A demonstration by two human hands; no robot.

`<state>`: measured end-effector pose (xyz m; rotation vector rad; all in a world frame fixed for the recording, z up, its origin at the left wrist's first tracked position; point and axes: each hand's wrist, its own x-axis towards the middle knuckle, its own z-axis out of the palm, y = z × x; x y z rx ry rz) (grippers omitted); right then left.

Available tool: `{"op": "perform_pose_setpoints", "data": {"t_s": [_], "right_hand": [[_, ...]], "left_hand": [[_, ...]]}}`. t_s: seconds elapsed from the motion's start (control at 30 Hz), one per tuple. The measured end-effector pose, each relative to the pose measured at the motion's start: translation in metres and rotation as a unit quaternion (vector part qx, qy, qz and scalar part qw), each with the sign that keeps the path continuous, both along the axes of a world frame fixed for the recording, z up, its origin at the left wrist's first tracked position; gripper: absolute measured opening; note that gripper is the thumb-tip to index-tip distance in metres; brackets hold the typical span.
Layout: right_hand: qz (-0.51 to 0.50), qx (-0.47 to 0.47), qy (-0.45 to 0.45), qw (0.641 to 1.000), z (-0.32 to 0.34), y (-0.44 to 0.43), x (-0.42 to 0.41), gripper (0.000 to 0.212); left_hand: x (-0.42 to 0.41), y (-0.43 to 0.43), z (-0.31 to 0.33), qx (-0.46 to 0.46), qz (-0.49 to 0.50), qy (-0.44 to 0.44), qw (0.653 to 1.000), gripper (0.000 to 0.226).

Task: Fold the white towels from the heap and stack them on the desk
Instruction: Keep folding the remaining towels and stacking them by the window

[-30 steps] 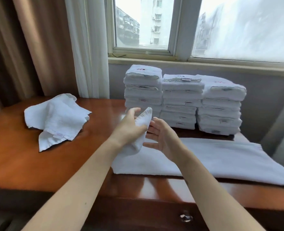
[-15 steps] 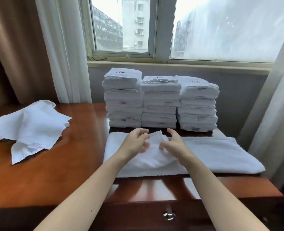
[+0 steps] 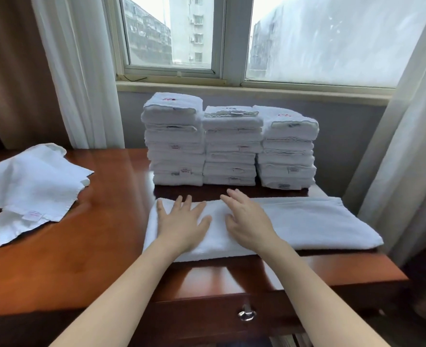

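Towel stacks (image 3: 229,144) on desk (image 3: 101,259)

Three stacks of folded towels (image 3: 232,146) were present on one desk (image 3: 94,246). One long towel (image 3: 307,221) and one loose heap (image 3: 31,186) were counted; the number of towels in the heap could not be determined. Two hands were counted: left hand (image 3: 182,221), right hand (image 3: 247,221). One drawer knob (image 3: 246,314) was visible.
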<state>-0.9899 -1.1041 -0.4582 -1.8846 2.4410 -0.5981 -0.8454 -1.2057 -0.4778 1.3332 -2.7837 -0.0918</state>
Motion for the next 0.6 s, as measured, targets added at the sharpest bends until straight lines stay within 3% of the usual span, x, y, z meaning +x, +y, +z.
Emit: {"op": "perform_pose_setpoints", "data": {"t_s": [0.07, 0.13, 0.6], "right_hand": [[0.023, 0.088, -0.021, 0.996, -0.007, 0.0, -0.001, 0.054], [0.023, 0.114, -0.043, 0.992, -0.013, 0.0, -0.003, 0.061], [0.059, 0.074, -0.04, 0.995, -0.028, -0.063, 0.093, 0.067]], "left_hand": [[0.003, -0.003, -0.002, -0.003, 0.003, -0.008, 1.0, 0.059], [0.008, -0.009, -0.002, -0.003, 0.008, -0.01, 1.0, 0.06], [0.114, -0.069, -0.003, -0.019, 0.043, -0.021, 0.999, 0.064]]}}
